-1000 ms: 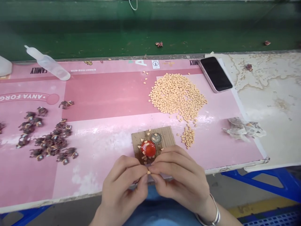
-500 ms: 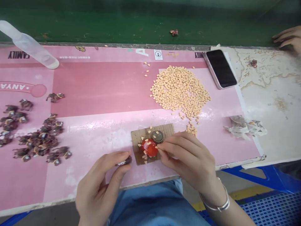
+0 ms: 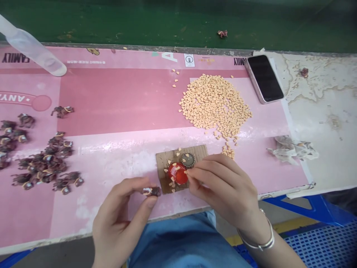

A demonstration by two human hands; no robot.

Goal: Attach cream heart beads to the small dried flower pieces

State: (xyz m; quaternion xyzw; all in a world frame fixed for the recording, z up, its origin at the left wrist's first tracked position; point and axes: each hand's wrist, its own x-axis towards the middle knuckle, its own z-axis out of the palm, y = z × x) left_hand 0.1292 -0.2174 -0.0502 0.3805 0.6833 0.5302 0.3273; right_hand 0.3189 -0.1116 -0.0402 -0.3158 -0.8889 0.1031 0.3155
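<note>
Between the thumb and fingers of my left hand [image 3: 125,216] is a small dark brown figurine [image 3: 153,191] with a white patch. My right hand [image 3: 225,190] pinches a tiny tan piece [image 3: 186,172] at the edge of a red cap [image 3: 177,174]. The cap sits on a cardboard piece [image 3: 164,160], with a grey ridged bottle cap [image 3: 187,160] beside it. Several tan bits are scattered around the caps. Beyond my right hand lies a large heap of tan pieces [image 3: 214,106]. Clusters of similar dark figurines [image 3: 44,163] lie at the left.
A smartphone [image 3: 264,79] lies at the back right, with crumpled tissue [image 3: 292,149] nearer me. A translucent plastic bottle-like tool [image 3: 36,50] rests at the back left. Along the far side runs a green surface [image 3: 139,28] carrying one small figurine [image 3: 222,34].
The figurine in my left hand has turned and shifted slightly right. My right hand stays almost in place at the red cap. Another person's hand at the far right has left view.
</note>
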